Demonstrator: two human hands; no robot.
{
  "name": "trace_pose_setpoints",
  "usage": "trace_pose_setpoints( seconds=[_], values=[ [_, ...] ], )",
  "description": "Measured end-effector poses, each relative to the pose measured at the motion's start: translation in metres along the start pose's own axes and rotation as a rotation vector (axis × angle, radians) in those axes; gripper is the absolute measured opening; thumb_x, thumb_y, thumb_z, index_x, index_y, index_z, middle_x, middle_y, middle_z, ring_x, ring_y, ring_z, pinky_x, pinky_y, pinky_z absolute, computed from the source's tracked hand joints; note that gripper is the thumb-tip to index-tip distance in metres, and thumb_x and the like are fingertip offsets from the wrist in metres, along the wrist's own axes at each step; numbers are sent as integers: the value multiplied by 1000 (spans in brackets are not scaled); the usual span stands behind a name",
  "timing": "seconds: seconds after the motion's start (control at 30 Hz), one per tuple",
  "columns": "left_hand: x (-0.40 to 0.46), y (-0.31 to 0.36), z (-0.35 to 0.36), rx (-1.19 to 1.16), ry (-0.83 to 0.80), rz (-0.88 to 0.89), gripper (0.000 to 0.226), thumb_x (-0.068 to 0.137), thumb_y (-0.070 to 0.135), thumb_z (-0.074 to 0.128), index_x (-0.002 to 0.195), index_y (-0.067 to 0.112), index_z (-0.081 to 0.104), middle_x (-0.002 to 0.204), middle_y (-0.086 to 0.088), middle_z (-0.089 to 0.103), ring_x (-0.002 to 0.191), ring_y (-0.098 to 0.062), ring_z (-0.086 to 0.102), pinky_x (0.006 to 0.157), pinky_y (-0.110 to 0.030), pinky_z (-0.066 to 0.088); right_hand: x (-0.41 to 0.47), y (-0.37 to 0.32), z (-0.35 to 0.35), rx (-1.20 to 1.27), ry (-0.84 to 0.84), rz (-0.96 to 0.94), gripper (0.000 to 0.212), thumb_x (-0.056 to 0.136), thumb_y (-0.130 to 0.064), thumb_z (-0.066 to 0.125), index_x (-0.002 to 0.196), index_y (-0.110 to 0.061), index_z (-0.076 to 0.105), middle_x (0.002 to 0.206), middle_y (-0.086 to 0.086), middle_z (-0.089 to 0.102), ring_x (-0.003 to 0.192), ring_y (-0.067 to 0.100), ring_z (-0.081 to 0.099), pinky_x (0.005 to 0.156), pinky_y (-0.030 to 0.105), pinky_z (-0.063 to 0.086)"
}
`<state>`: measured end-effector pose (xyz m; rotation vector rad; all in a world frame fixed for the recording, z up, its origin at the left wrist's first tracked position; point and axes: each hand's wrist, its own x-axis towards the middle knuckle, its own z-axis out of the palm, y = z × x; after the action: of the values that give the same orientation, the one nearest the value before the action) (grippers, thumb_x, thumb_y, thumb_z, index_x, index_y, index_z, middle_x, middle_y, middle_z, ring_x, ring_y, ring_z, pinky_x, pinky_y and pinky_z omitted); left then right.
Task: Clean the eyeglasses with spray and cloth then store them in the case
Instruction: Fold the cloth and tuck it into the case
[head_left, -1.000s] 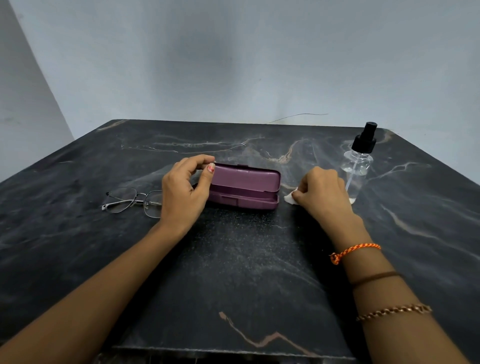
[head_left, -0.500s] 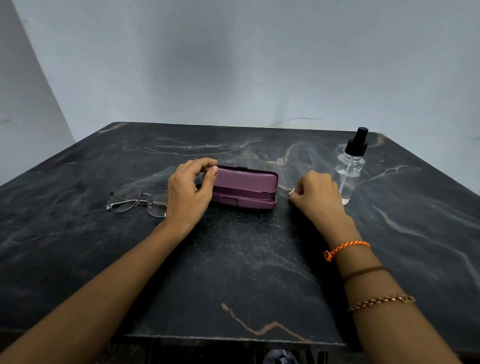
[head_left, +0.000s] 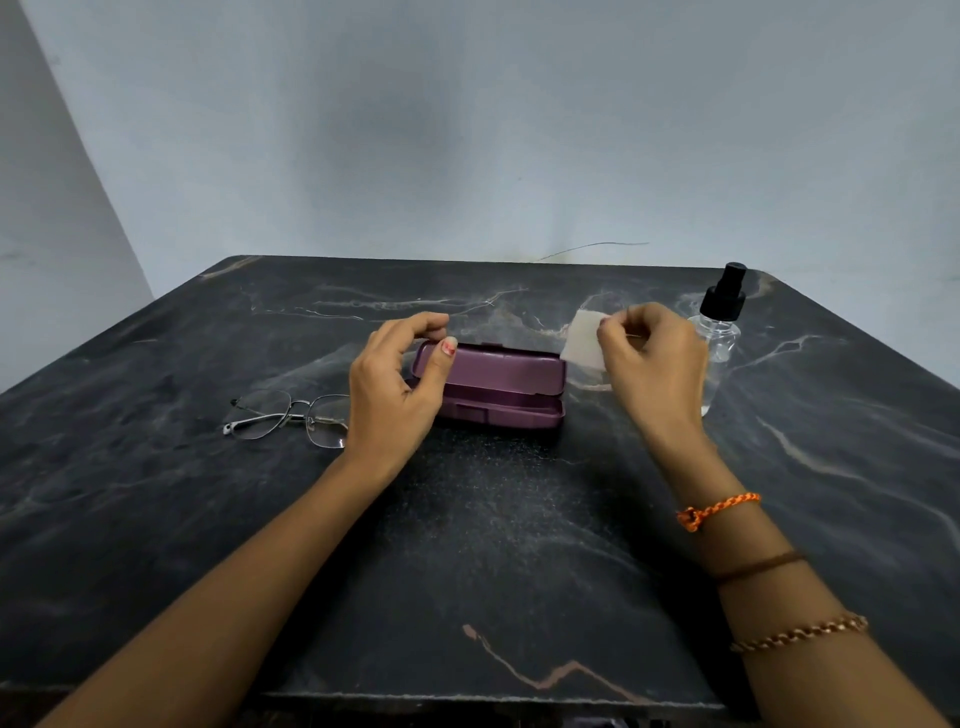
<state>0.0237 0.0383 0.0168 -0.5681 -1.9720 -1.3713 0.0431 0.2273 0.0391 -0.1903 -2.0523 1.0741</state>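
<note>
A purple glasses case (head_left: 496, 387) lies at the middle of the dark marble table (head_left: 493, 545), its lid slightly ajar. My left hand (head_left: 395, 387) rests at the case's left end, thumb on the lid, fingers curled above it. Thin metal-framed eyeglasses (head_left: 288, 415) lie on the table just left of that hand, partly hidden by it. My right hand (head_left: 649, 364) is raised to the right of the case and pinches a small white cloth (head_left: 584, 340). A clear spray bottle (head_left: 719, 325) with a black pump stands behind the right hand.
A pale wall rises behind the table's far edge. A thin wire (head_left: 592, 248) lies at the back edge. Bracelets circle my right wrist (head_left: 719, 512).
My right hand has lifted off the table, bringing the white cloth up beside the case. My left hand stays at the case's left end.
</note>
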Motion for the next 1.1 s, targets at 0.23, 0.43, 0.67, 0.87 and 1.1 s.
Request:
trace_pose_setpoints(
  seconds=[0.23,0.43,0.67,0.87,1.1],
  values=[
    [-7,15,7,-276,-159,43,25,82,13,56,107,16,57,101,2,60,98,-8,60,86,-19,49,0,-17,-2,635,-89,307,27,89,-11,51,63,-16,54,53,-11,52,48,-4,55,47,12,48],
    [-11,23,9,-533,-286,-96,33,80,14,57,112,20,55,111,1,63,106,-11,59,86,-18,48,-23,-38,11,598,-227,41,21,88,-10,55,71,-21,59,67,-5,60,65,9,59,63,29,51],
    [-8,17,7,-696,-178,-173,27,72,15,67,98,19,63,88,12,73,90,-6,66,75,-15,51,-35,-43,18,414,-329,-172,14,86,-6,58,93,-11,69,90,1,69,85,14,68,76,25,56],
    [-8,12,12,-729,-19,-312,13,77,11,60,86,15,68,78,7,73,82,-14,68,71,-22,57,-39,-41,23,394,-326,-231,15,79,1,64,92,-4,71,96,1,67,89,7,65,77,16,54],
    [-6,11,8,-789,-77,-404,17,81,10,54,94,9,66,77,5,74,77,-10,69,66,-21,56,-40,-38,25,369,-361,-227,24,76,2,67,99,-4,66,98,5,67,86,11,65,77,13,53]
  ],
)
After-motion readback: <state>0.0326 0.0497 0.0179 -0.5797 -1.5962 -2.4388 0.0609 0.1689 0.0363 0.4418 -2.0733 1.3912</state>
